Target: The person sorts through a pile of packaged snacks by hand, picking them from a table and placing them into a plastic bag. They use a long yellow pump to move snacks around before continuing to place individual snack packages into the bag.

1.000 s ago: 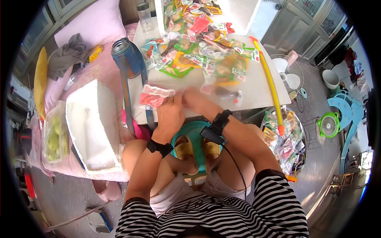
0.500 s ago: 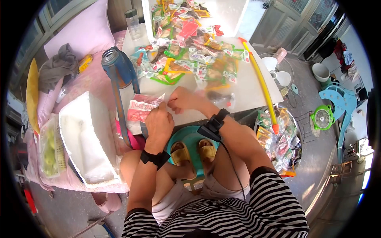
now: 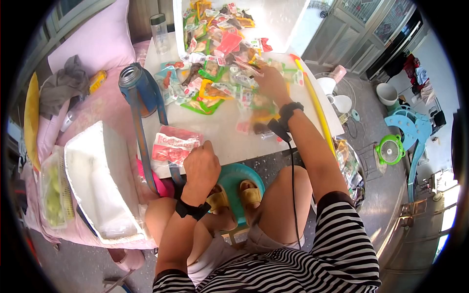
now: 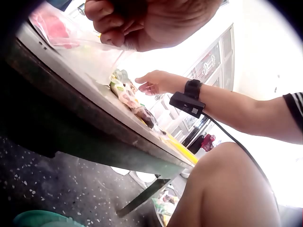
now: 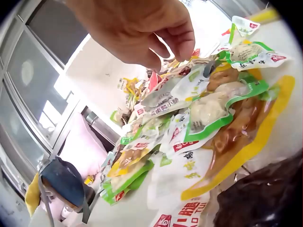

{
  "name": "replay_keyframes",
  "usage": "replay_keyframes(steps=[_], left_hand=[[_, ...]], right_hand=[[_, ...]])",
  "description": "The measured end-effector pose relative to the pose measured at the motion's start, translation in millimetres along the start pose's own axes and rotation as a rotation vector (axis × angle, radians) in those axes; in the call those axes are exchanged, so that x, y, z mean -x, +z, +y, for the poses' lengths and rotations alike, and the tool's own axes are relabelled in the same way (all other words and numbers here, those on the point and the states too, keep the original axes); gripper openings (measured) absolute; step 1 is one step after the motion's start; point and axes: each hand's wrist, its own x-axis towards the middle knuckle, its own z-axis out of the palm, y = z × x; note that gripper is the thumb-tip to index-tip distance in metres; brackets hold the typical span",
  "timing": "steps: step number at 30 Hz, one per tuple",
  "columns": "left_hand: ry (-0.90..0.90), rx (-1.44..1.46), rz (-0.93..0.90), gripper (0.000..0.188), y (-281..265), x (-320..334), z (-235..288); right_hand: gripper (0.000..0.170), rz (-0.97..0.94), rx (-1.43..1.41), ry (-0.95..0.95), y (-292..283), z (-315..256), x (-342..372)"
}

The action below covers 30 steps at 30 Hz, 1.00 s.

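In the head view the left hand point(image 3: 201, 168) is at the near edge of the table, pinching the corner of a red-and-white packet point(image 3: 175, 146). The left wrist view shows curled fingers of that hand point(image 4: 154, 21) gripping the packet's clear plastic edge point(image 4: 90, 56). Reaching out over a heap of food packets point(image 3: 215, 90) is the right hand point(image 3: 272, 85). Seen from the right wrist, this hand point(image 5: 137, 33) hangs above the packets point(image 5: 208, 113) with fingers loosely bent and apart, no packet visibly held.
A white foam box point(image 3: 288, 22) of packets stands at the table's back. Left of the packet is a blue strapped bottle point(image 3: 139, 93); behind it, a clear bottle point(image 3: 159, 36). A yellow tube point(image 3: 317, 105) lies along the right edge. An empty foam box point(image 3: 100, 188) sits on the bed.
The right hand has left the left hand's side and moved forward and right over the heap. The left hand stays near the table edge with the red-and-white packet. The head view has shifted slightly.
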Motion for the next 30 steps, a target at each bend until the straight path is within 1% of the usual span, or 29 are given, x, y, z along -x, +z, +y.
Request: replay_keyframes(steps=[1, 2, 4, 7, 8, 10, 11, 13, 15, 16, 17, 18, 19, 21, 22, 23, 25, 27, 29, 30], left_hand=[[-0.006, 0.000, -0.010, 0.016, 0, 0, -1], [-0.010, -0.001, -0.020, 0.022, 0, 0, -1], [0.000, -0.007, -0.006, 0.022, 0, 0, -3], [0.013, -0.018, 0.015, 0.022, 1, 1, -8], [0.020, -0.016, 0.021, 0.022, 2, 1, -8], [0.014, -0.017, 0.021, 0.012, 2, -2, -7], [0.014, -0.017, 0.018, 0.009, 2, -3, -7], [0.012, -0.036, 0.009, 0.014, 3, -2, -10], [0.016, -0.048, 0.022, 0.018, 7, 0, -12], [0.017, -0.064, -0.004, 0.023, 8, 0, -14], [0.024, -0.068, -0.015, 0.019, 8, 0, -15], [0.021, -0.101, -0.047, 0.016, 9, -1, -15], [0.058, -0.110, -0.034, 0.013, 13, -1, -18], [0.106, -0.156, -0.048, 0.015, 20, 0, -23], [0.117, -0.140, -0.036, 0.017, 24, 0, -27], [0.118, -0.209, -0.078, 0.018, 24, -1, -27], [0.158, -0.294, -0.106, 0.016, 28, 0, -26], [0.153, -0.345, -0.134, 0.021, 35, -1, -33], [0.159, -0.377, -0.128, 0.021, 39, -1, -37], [0.160, -0.394, -0.126, 0.020, 39, -1, -38]], right_hand=[[0.015, 0.057, 0.048, 0.014, 5, 0, 3], [0.016, 0.026, 0.062, 0.023, 9, 3, 2], [0.019, -0.036, 0.087, 0.043, 18, 12, 0], [0.019, 0.050, 0.206, -0.046, 31, 35, -13], [0.020, 0.123, 0.122, -0.034, 27, 41, -14], [0.022, 0.280, -0.039, -0.014, -6, 38, -19], [0.022, 0.250, -0.255, 0.073, -23, 37, -19], [0.023, 0.200, -0.682, 0.257, -62, 38, -11], [0.023, 0.219, -0.954, 0.325, -99, 37, 6], [0.024, 0.239, -1.085, 0.360, -117, 38, 17], [0.025, 0.206, -1.191, 0.384, -135, 44, 28], [0.026, 0.235, -1.235, 0.435, -153, 45, 42], [0.025, 0.227, -1.246, 0.449, -168, 50, 57], [0.025, 0.261, -1.273, 0.432, -200, 49, 98], [0.024, 0.254, -1.287, 0.434, -213, 52, 120], [0.025, 0.223, -1.307, 0.465, -228, 52, 142], [0.025, 0.225, -1.347, 0.574, -239, 62, 186], [0.024, 0.221, -1.361, 0.677, -247, 70, 233], [0.023, 0.254, -1.383, 0.786, -253, 73, 277], [0.022, 0.263, -1.348, 0.824, -254, 78, 298]])
